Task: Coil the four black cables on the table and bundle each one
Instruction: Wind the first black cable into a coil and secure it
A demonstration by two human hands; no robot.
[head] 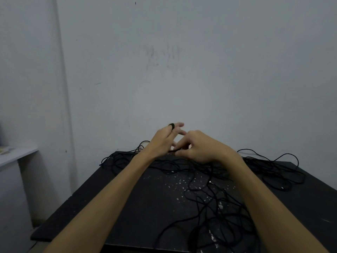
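Early stage: thin black cables [215,181] sprawl uncoiled across the paint-flecked black table [145,207], none bundled; right hand [198,147] pinches a strand at its far edge, left hand [162,141] fingers spread.

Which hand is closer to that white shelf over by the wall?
Left. The left hand is raised over the table's far edge, on the side toward the white shelf. The right hand sits just beyond it, farther from the shelf.

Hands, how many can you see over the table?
2. The left hand is raised above the far edge of the black table, with a black band on one finger. The right hand is beside it, pinching a black cable.
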